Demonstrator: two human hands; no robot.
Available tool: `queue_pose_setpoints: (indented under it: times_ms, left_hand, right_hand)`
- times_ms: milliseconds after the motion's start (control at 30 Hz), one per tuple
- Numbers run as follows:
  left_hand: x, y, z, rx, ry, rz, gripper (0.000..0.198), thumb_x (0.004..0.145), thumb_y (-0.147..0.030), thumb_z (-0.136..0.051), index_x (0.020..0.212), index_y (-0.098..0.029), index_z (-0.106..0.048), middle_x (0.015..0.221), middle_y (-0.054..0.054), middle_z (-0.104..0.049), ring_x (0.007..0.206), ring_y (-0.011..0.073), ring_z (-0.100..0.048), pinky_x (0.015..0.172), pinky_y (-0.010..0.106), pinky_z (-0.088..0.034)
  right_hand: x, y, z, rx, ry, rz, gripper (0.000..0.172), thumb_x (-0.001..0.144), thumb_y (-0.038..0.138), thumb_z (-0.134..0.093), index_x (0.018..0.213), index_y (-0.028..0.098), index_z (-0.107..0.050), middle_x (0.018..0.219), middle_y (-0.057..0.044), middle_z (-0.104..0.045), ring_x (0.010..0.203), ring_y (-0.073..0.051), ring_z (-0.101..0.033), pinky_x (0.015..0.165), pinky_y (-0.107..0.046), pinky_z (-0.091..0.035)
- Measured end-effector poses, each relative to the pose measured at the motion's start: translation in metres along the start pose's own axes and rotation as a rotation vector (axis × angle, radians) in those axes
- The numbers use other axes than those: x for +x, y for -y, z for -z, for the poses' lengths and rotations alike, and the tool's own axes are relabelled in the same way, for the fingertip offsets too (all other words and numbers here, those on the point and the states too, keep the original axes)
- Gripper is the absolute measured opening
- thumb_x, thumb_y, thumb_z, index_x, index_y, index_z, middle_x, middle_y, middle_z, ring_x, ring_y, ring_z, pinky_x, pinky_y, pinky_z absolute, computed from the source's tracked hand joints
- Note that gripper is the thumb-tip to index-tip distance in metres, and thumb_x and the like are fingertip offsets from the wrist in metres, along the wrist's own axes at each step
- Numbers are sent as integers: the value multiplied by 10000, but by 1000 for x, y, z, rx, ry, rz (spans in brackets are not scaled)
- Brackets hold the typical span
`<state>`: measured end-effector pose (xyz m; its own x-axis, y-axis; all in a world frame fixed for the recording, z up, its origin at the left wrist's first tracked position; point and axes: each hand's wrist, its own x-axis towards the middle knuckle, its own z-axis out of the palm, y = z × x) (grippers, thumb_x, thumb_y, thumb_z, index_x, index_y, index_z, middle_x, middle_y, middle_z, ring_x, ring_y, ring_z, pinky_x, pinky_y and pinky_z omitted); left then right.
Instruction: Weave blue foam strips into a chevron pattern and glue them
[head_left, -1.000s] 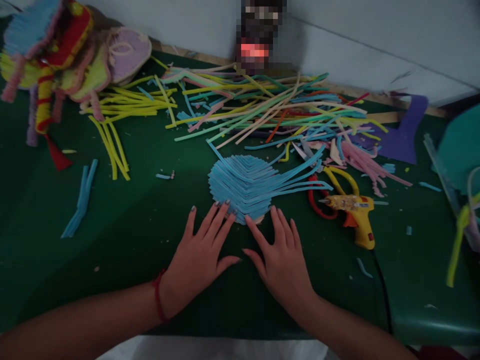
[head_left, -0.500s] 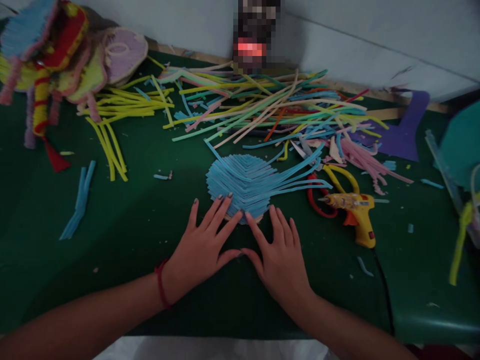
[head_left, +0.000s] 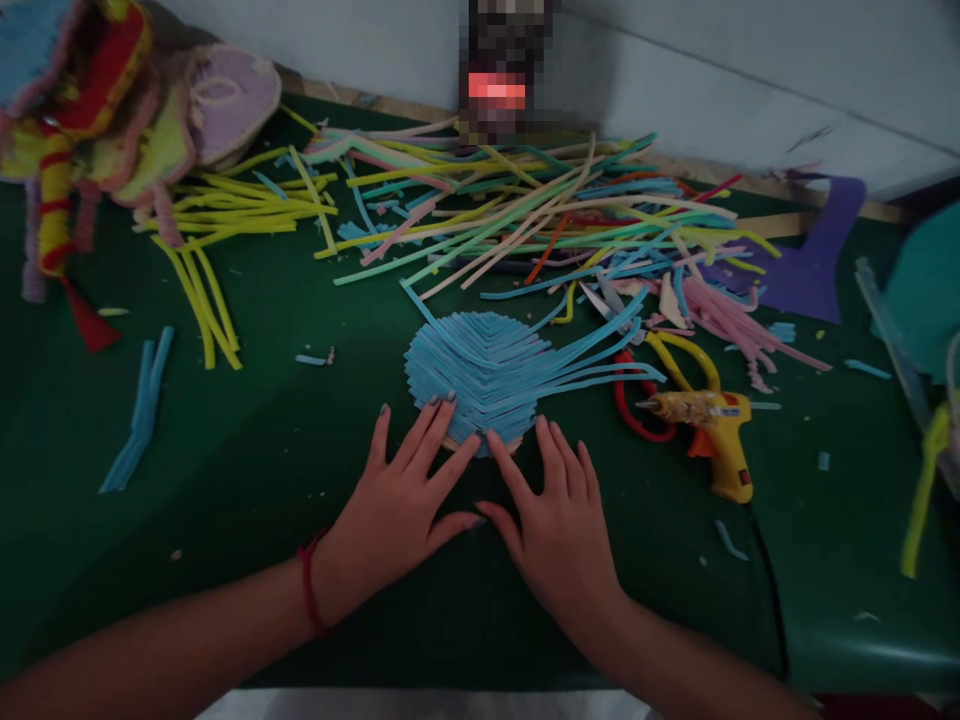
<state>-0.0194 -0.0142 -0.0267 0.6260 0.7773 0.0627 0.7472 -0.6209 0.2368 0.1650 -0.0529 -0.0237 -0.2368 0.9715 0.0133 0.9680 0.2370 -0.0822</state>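
Note:
A blue heart-shaped piece (head_left: 480,370) made of glued foam strips lies on the green table (head_left: 247,440), with loose blue strip ends trailing to its right. My left hand (head_left: 397,505) lies flat with fingers spread, its fingertips on the heart's lower left edge. My right hand (head_left: 555,520) also lies flat and open, fingertips touching the heart's lower right edge. Neither hand holds anything.
A yellow glue gun (head_left: 709,430) lies right of the heart, beside scissors with red and yellow handles (head_left: 645,385). A heap of coloured foam strips (head_left: 525,215) fills the back. Finished strip-covered shapes (head_left: 112,120) sit at the far left. A purple sheet (head_left: 814,265) lies at the right.
Both hands have stayed flat at the heart's lower edge. The view has shifted slightly, so everything sits a little further left.

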Motion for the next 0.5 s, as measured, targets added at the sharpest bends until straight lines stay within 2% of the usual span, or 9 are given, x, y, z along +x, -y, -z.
queue_pose_setpoints:
  times_ms: [333, 500]
  left_hand:
    - [2, -1, 2, 6, 16, 6, 562, 896, -509, -421, 1372, -210, -440, 1482, 196, -333, 1349, 343, -342, 1074, 630, -190]
    - [2, -1, 2, 29, 7, 5, 543, 902, -507, -409, 1349, -206, -467, 1476, 195, -345, 1352, 337, -340, 1075, 635, -182]
  right_hand:
    - [1, 0, 1, 5, -9, 7, 512, 912, 411, -472, 1406, 294, -407, 1449, -177, -352, 1306, -373, -370, 999, -574, -362]
    - [1, -1, -1, -7, -26, 9, 552, 923, 414, -447, 1445, 277, -330, 1430, -182, -376, 1304, -353, -373, 1006, -562, -360]
